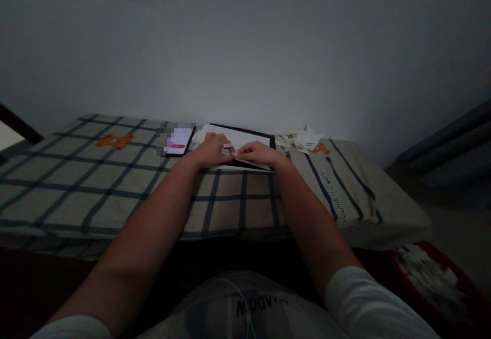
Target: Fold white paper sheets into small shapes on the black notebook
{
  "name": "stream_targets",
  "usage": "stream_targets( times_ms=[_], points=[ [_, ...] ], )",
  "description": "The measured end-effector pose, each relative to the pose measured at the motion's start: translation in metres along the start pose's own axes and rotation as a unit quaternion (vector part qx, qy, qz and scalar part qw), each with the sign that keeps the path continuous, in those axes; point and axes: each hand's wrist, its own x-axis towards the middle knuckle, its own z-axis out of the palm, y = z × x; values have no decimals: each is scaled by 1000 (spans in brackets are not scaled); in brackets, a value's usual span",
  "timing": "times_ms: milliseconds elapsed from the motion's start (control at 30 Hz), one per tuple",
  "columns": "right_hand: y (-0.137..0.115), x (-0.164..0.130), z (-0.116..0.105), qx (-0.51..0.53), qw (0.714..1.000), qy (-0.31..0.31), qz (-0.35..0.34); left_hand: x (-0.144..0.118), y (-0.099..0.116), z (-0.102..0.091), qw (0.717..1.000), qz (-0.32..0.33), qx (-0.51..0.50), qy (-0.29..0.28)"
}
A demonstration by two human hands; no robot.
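My left hand (213,150) is closed, fingers bent, around a small white strip (227,146) with dark marks along it. Right beside it my right hand (258,153) is closed in a pinch, its fingertips touching the lower end of the same strip by the left fingertips. Both hands rest over white paper sheets (245,137) lying on a flat black board or folder (272,141). The fine shape of the strip between the fingertips is too small to make out.
A tablet or phone with a lit screen (179,140) lies left of the sheets. Crumpled paper strips (305,138) are heaped at the right. A checked cloth (226,196) covers the table against the wall. A red container (431,257) with pale scraps stands low at the right.
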Motion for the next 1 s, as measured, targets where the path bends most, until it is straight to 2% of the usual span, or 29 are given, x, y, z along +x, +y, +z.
stream_targets(
  times_ms=[133,400,667,1000],
  points=[
    [1,0,0,10,1000,-2,-12,0,0,0,1000,-5,-1,12],
    [11,1,-6,22,999,-7,38,0,1,-1,999,-26,6,17],
    [8,2,-3,30,1000,10,2,1,0,2,1000,-4,-10,16],
    [1,1,0,7,999,2,-38,0,-2,4,1000,-11,4,14]
  ],
)
